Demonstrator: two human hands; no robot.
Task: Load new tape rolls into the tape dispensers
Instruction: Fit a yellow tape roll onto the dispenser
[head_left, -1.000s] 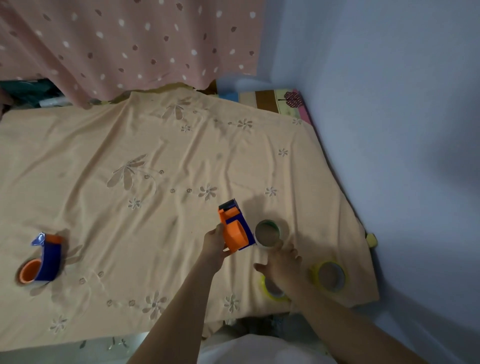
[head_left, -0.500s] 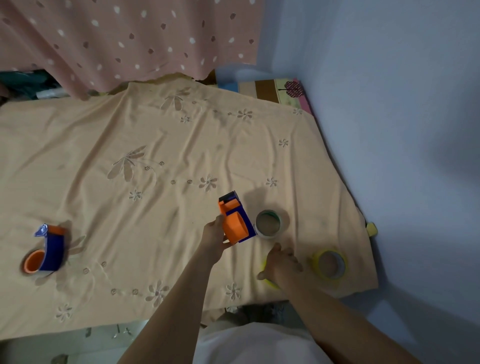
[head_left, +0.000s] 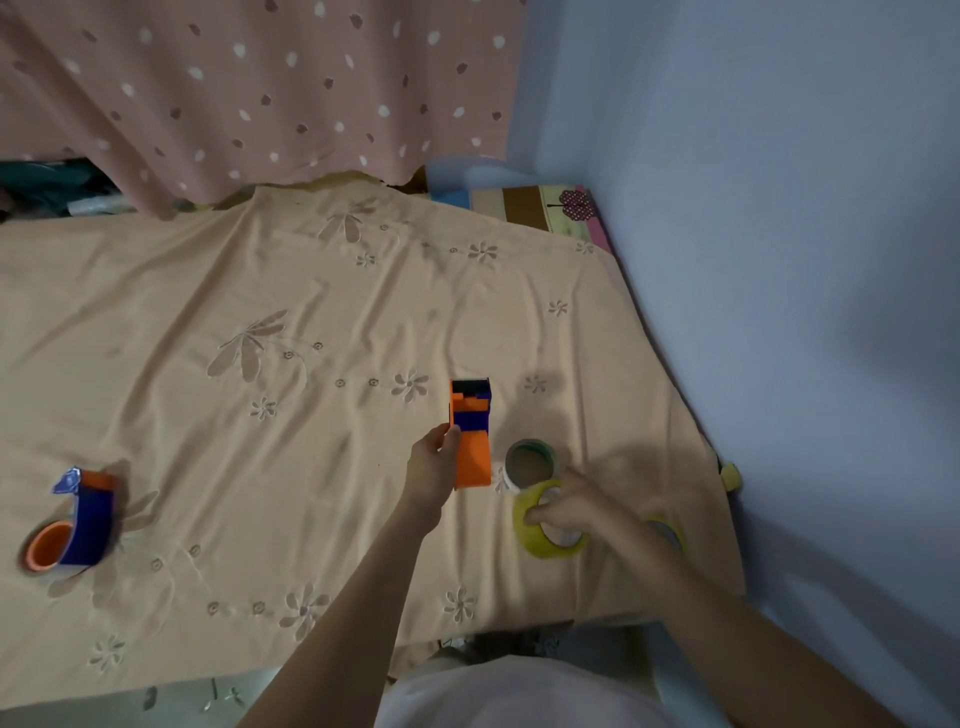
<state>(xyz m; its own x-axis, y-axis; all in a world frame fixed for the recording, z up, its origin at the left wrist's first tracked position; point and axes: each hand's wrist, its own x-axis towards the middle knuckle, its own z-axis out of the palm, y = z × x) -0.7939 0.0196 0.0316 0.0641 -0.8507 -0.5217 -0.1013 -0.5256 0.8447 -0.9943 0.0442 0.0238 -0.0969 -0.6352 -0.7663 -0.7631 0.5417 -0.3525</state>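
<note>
My left hand (head_left: 432, 470) grips an orange and blue tape dispenser (head_left: 470, 434), held upright above the cloth. My right hand (head_left: 569, 506) pinches a yellow tape roll (head_left: 530, 535) by its rim, tilted, just right of the dispenser. A green-edged tape roll (head_left: 530, 460) lies flat behind the yellow one. Another yellow roll (head_left: 667, 532) lies further right, partly hidden by my right forearm. A second orange and blue dispenser (head_left: 78, 522) rests at the far left of the cloth.
A peach embroidered cloth (head_left: 260, 389) covers the table. A blue wall (head_left: 779, 260) runs close along the right side. A pink dotted curtain (head_left: 234, 93) hangs at the back. A small yellow object (head_left: 730, 475) sits by the wall at the cloth's right edge.
My right hand picked up the near yellow roll and lifted it off the cloth. My left hand turned the dispenser more upright.
</note>
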